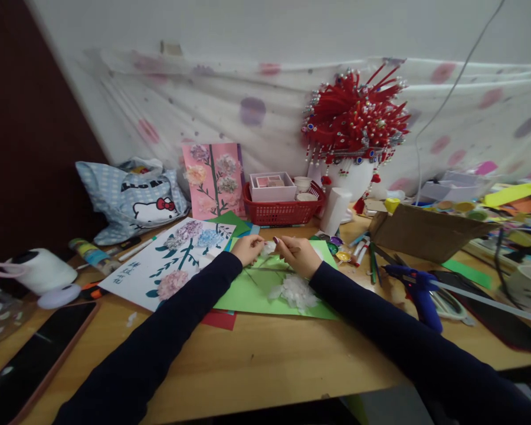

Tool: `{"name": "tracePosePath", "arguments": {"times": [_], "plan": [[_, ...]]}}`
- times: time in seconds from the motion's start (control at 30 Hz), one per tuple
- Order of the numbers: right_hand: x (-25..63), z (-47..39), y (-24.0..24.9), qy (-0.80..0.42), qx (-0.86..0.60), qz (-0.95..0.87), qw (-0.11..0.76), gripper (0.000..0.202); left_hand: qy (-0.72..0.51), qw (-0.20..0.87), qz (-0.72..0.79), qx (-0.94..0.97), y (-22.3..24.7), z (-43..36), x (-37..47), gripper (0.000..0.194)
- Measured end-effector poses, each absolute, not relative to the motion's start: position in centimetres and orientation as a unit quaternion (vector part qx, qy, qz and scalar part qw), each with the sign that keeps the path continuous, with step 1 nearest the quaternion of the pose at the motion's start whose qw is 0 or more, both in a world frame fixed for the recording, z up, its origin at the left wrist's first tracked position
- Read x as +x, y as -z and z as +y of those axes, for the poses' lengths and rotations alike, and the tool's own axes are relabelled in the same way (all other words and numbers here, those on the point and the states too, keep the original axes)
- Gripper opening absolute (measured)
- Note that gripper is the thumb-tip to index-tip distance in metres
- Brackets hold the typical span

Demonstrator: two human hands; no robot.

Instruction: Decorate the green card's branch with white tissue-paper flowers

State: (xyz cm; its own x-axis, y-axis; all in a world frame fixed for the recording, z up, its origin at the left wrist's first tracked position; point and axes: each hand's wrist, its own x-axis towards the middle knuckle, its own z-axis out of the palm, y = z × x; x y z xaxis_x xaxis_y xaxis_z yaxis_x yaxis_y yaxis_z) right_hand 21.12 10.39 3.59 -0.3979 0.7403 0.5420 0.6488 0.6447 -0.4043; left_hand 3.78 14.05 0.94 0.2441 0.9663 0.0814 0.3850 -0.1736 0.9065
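Observation:
A light green sheet lies on the wooden table, with thin dark lines on it and a white petal flower at its lower right. Over its upper part, my left hand has its fingers pinched beside a small whitish piece. My right hand is closed too, thumb and fingers together near the same piece. What each hand grips is too small to make out. On the left, a white sheet carries paper flowers and painted stems, partly under my left sleeve.
Behind stand a pink flower picture, a red basket and a red beaded headdress. To the right are paint pots, a cardboard box and a blue glue gun. A phone lies at the left.

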Motion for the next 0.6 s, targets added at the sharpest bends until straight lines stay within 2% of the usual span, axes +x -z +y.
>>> {"name": "tracePosePath", "arguments": {"times": [0.1, 0.37, 0.6], "plan": [[21.06, 10.56, -3.20, -0.046, -0.408, -0.841, 0.352, 0.040, -0.364, 0.412, 0.514, 0.659, -1.11, 14.11, 3.83, 0.021], [20.79, 10.96, -2.59, 0.000, -0.396, -0.859, 0.324, 0.039, -0.342, 0.401, 0.530, 0.664, -1.62, 13.49, 3.98, 0.021], [20.24, 11.17, -2.60, 0.022, -0.399, -0.868, 0.295, 0.033, -0.311, 0.380, 0.538, 0.685, -1.26, 13.80, 4.05, 0.032]]}}
